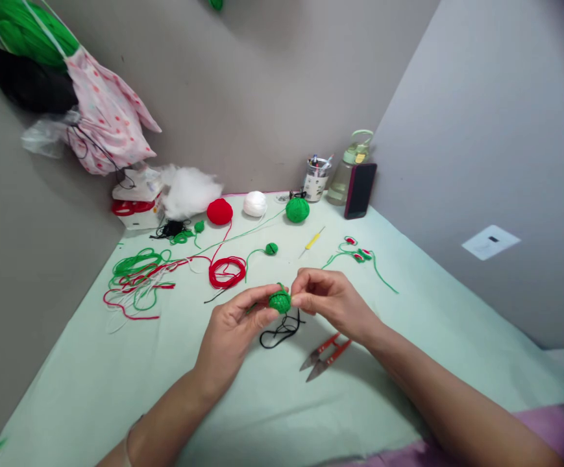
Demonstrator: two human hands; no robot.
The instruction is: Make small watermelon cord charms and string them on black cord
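My left hand (235, 324) and right hand (328, 298) both pinch the small green crochet ball (280, 301); pulling too hard could loosen its stitches, or tangle the black thread (280, 332) below.

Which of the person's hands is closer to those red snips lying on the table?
Right. The right hand is just above the red snips, its wrist almost over them. The left hand is farther off to their left. Both pinch the green crocheted ball.

One head-worn view, looking forward and down, close over the table (408, 363), facing the corner walls (272, 97).
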